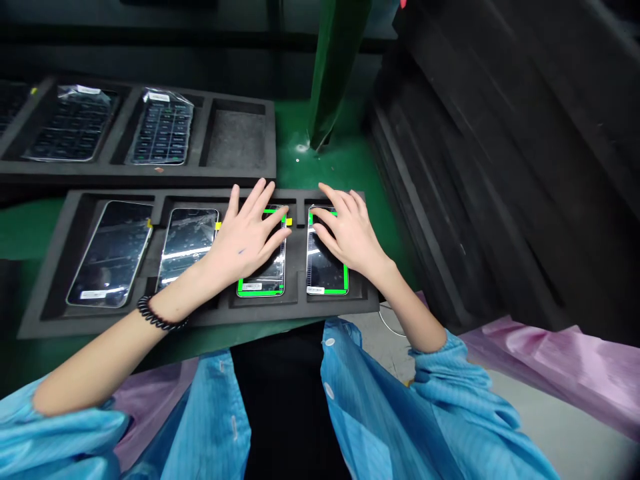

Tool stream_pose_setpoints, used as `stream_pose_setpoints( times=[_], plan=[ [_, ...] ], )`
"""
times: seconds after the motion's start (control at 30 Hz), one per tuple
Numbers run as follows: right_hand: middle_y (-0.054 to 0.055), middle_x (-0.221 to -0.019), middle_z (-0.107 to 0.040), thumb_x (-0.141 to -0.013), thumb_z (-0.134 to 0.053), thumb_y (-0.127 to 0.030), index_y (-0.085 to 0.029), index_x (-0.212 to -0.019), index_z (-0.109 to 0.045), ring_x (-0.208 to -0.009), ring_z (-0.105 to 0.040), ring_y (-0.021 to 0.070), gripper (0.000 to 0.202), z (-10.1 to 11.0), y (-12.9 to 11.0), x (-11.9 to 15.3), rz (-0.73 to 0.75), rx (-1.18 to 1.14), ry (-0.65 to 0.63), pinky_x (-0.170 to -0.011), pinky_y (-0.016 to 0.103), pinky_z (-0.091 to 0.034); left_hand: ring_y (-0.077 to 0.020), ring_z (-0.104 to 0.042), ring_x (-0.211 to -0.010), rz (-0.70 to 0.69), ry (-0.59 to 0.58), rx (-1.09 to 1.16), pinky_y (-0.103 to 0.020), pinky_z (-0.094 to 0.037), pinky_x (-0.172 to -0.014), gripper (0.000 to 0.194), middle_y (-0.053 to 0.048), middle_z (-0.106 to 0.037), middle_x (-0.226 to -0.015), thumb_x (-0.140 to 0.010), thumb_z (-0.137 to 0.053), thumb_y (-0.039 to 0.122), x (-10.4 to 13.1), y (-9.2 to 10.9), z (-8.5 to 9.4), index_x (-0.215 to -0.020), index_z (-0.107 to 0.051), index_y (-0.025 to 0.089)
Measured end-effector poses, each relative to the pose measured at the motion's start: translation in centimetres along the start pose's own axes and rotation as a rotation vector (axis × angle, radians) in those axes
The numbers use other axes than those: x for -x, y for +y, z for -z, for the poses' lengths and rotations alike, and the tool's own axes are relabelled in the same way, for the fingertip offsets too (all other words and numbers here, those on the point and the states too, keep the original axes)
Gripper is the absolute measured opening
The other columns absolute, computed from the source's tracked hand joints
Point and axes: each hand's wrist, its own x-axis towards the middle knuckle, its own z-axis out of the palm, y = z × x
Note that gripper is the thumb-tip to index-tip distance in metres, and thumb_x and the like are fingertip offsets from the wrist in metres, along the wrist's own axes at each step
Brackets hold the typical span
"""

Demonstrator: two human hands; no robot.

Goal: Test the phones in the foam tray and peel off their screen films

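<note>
A black foam tray in front of me has several phone-like screens lying in its slots. My left hand, fingers spread, rests over a lit screen with a green border, second from the right. Over the rightmost screen, also edged in green, lies my right hand with its fingers stretched out at the upper part. Both hands partly cover the screens. Two dark screens, a left one and one beside my left forearm, show yellow tabs at their edges.
Behind stands another black foam tray with plastic-wrapped devices and one bare slot. A green post rises from the green bench. Stacked black foam trays form a wall on the right.
</note>
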Motion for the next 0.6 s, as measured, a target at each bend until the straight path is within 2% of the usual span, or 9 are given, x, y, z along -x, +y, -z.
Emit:
stream_pose_setpoints(
  times=[0.13,0.47,0.6],
  plan=[
    [0.015,-0.162,-0.043,-0.106,-0.044,-0.034,-0.018,-0.127,-0.07,-0.143,-0.046,0.0324,0.037,0.1,0.0,0.2,0.009,-0.001,-0.006,-0.124,0.06,-0.029,-0.0369,-0.016,-0.159,-0.004,0.0,0.02,-0.073,-0.014,-0.124,0.058,-0.023,-0.027,-0.167,-0.107,-0.027,0.048,0.2,0.2,0.0,-0.144,-0.056,0.013],
    [0.014,-0.158,-0.049,-0.106,-0.044,-0.031,-0.02,-0.119,-0.075,-0.139,-0.051,0.0296,0.035,0.8,-1.1,3.6,0.106,-0.02,0.023,-0.124,0.057,-0.031,-0.0392,-0.015,-0.159,-0.051,-0.014,-0.006,-0.071,-0.016,-0.124,0.054,-0.023,-0.024,-0.168,-0.107,-0.032,0.043,4.2,1.7,0.3,-0.147,-0.054,0.013],
    [0.014,-0.158,-0.049,-0.106,-0.045,-0.032,-0.021,-0.121,-0.073,-0.14,-0.05,0.0291,0.033,0.7,-1.4,4.2,0.113,-0.025,0.008,-0.124,0.057,-0.032,-0.0383,-0.014,-0.159,-0.054,-0.029,0.01,-0.071,-0.015,-0.125,0.053,-0.022,-0.021,-0.169,-0.107,-0.035,0.043,5.2,1.8,0.1,-0.149,-0.051,0.014]
  ],
)
